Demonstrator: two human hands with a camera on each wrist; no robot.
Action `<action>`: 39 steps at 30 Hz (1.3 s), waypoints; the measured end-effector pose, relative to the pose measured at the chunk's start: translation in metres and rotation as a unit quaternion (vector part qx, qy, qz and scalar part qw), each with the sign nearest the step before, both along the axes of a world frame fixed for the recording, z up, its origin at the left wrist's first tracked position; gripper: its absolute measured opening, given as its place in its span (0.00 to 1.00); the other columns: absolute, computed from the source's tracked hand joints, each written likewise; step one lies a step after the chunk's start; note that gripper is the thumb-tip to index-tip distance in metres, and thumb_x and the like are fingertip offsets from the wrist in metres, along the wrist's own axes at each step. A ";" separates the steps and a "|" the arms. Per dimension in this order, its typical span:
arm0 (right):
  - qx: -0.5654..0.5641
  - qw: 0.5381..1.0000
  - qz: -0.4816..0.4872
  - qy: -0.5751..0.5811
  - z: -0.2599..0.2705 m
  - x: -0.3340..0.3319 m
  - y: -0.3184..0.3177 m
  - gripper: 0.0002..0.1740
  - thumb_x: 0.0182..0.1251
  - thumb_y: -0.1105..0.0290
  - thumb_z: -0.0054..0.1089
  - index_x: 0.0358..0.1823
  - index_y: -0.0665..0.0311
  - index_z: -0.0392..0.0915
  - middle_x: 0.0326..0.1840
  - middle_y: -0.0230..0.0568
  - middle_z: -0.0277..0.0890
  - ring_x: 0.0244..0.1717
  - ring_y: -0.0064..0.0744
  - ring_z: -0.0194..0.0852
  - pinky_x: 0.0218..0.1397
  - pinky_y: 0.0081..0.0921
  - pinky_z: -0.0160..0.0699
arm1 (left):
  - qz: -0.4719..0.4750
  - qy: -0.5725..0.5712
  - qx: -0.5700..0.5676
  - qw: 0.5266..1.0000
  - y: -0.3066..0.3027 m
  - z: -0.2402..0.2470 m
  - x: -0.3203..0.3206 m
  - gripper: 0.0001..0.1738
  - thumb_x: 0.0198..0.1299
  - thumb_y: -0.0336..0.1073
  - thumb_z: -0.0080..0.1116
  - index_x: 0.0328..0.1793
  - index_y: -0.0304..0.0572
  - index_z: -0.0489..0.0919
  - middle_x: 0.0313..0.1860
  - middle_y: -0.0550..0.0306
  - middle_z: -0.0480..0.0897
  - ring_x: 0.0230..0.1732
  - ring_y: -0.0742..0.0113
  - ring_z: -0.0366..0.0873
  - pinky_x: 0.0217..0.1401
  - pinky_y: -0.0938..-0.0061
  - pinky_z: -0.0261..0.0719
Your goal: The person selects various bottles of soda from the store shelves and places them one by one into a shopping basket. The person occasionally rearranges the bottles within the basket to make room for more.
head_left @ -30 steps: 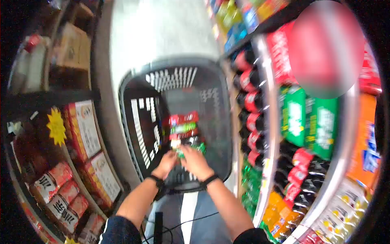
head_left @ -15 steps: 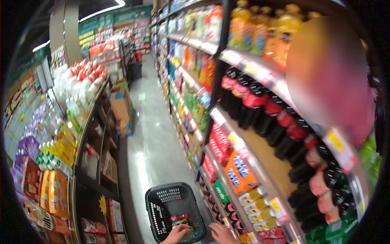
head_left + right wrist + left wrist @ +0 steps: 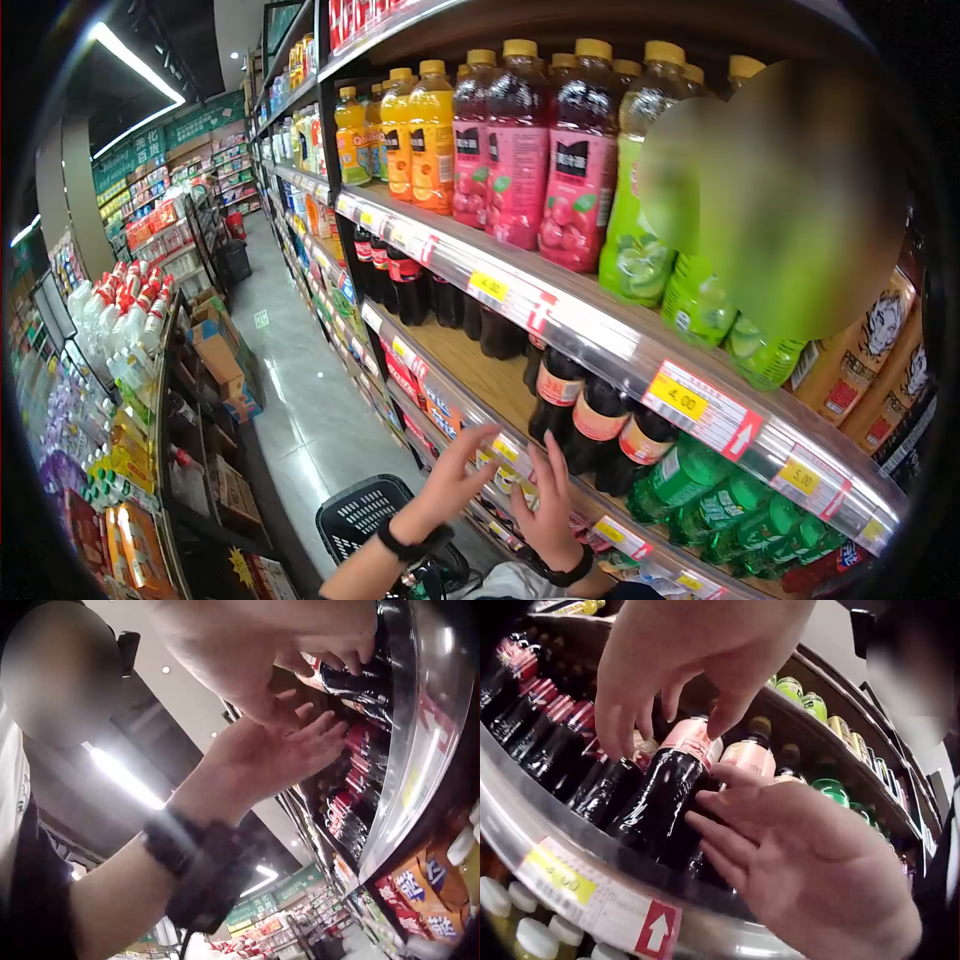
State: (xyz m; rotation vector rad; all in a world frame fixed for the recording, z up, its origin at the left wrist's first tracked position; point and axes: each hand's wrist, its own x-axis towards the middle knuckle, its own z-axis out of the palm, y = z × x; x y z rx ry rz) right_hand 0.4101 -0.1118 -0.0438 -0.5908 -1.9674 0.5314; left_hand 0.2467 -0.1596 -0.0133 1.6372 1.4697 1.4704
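My left hand (image 3: 450, 490) reaches up in front of the shelf with its fingers spread. Beside it, my right hand (image 3: 552, 508) is raised with straight fingers, the two hands apart. Neither holds anything. In the left wrist view, the left hand (image 3: 697, 660) is close over a dark soda bottle (image 3: 664, 799) with a peach-pink label. There the fingers of the right hand (image 3: 817, 862) overlap the bottle's side. A row of such soda bottles (image 3: 558, 395) stands on the shelf beyond my hands. The right wrist view has both hands near the dark bottles.
A black shopping basket (image 3: 350, 515) is below on the left. Green bottles (image 3: 725, 505) stand right of the dark ones. Above, a shelf edge with price tags (image 3: 690, 400) juts out under juice bottles (image 3: 515, 150). An aisle floor (image 3: 290, 400) runs off to the left.
Both hands have left the basket, where they were among packs inside it, and risen to the drink shelf. The head view has swung up and right toward the bottles.
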 end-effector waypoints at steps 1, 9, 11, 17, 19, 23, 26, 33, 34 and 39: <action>-0.012 1.000 -0.003 0.008 0.001 0.001 0.002 0.37 0.55 0.73 0.60 0.67 0.71 0.57 0.72 0.64 0.48 0.69 0.65 0.52 0.70 0.47 0.55 | 0.000 0.002 0.017 1.000 0.021 -0.001 0.002 0.28 0.60 0.32 0.60 0.67 0.38 0.66 0.62 0.51 0.72 0.65 0.62 0.67 0.65 0.69 0.65; -0.056 0.997 -0.007 0.045 0.001 -0.016 0.009 0.48 0.60 0.71 0.59 0.72 0.78 0.36 0.74 0.74 0.34 0.74 0.70 0.37 0.73 0.48 0.46 | -0.116 -0.091 0.073 0.986 0.112 0.024 0.023 0.45 0.56 0.34 0.66 0.74 0.37 0.50 0.62 0.49 0.70 0.61 0.63 0.70 0.62 0.70 0.68; -0.062 0.997 -0.012 0.046 -0.003 -0.019 0.010 0.48 0.60 0.71 0.59 0.72 0.78 0.36 0.74 0.74 0.34 0.75 0.70 0.36 0.74 0.48 0.45 | -0.096 -0.089 0.062 0.989 0.111 0.024 0.025 0.44 0.53 0.34 0.69 0.72 0.35 0.55 0.60 0.49 0.71 0.58 0.65 0.72 0.58 0.72 0.72; -0.050 0.998 0.004 0.047 -0.004 -0.023 0.013 0.47 0.58 0.72 0.59 0.72 0.78 0.39 0.74 0.73 0.36 0.74 0.70 0.37 0.74 0.49 0.44 | 0.000 -0.007 0.113 0.994 0.096 0.026 0.014 0.40 0.45 0.34 0.74 0.64 0.36 0.64 0.57 0.49 0.72 0.56 0.64 0.74 0.55 0.72 0.75; -0.037 0.998 -0.001 0.045 -0.006 -0.028 0.012 0.46 0.57 0.72 0.60 0.71 0.78 0.40 0.73 0.72 0.37 0.74 0.70 0.39 0.73 0.50 0.45 | 0.013 -0.030 0.108 0.994 0.084 0.024 0.008 0.38 0.43 0.34 0.75 0.60 0.36 0.67 0.52 0.50 0.72 0.53 0.63 0.74 0.52 0.71 0.76; -0.005 0.996 -0.020 0.083 -0.017 -0.042 0.002 0.48 0.52 0.71 0.64 0.71 0.75 0.45 0.72 0.71 0.42 0.72 0.70 0.42 0.71 0.54 0.46 | 0.126 0.001 0.144 0.982 0.047 0.013 0.009 0.41 0.35 0.40 0.79 0.57 0.39 0.69 0.52 0.50 0.76 0.52 0.57 0.73 0.56 0.66 0.71; 0.045 0.997 -0.026 0.064 -0.009 -0.042 -0.006 0.50 0.50 0.71 0.68 0.70 0.73 0.46 0.71 0.68 0.45 0.72 0.67 0.45 0.71 0.52 0.46 | 0.048 0.020 0.296 0.954 0.028 0.014 -0.005 0.34 0.44 0.34 0.72 0.58 0.41 0.69 0.55 0.47 0.75 0.54 0.55 0.72 0.61 0.66 0.67; -0.275 0.931 0.181 0.156 -0.008 -0.089 -0.027 0.47 0.46 0.69 0.75 0.67 0.69 0.57 0.61 0.47 0.67 0.62 0.38 0.67 0.67 0.29 0.62 | -0.031 0.052 0.131 0.990 -0.050 0.011 -0.053 0.39 0.36 0.26 0.71 0.60 0.41 0.68 0.57 0.49 0.73 0.61 0.51 0.70 0.64 0.64 0.67; -0.253 0.941 0.201 0.101 -0.033 -0.099 -0.022 0.47 0.45 0.69 0.75 0.67 0.68 0.58 0.60 0.46 0.69 0.61 0.37 0.69 0.65 0.29 0.65 | -0.009 0.036 0.104 0.994 -0.059 -0.009 -0.061 0.36 0.44 0.31 0.71 0.61 0.38 0.69 0.58 0.47 0.73 0.60 0.52 0.71 0.65 0.64 0.66; -0.258 0.910 0.259 -0.198 -0.144 -0.144 -0.033 0.44 0.42 0.67 0.76 0.64 0.63 0.62 0.54 0.48 0.76 0.55 0.41 0.77 0.56 0.31 0.75 | 0.176 -0.055 -0.082 0.979 -0.106 -0.139 -0.096 0.41 0.37 0.31 0.75 0.61 0.38 0.67 0.56 0.50 0.74 0.57 0.58 0.73 0.63 0.68 0.69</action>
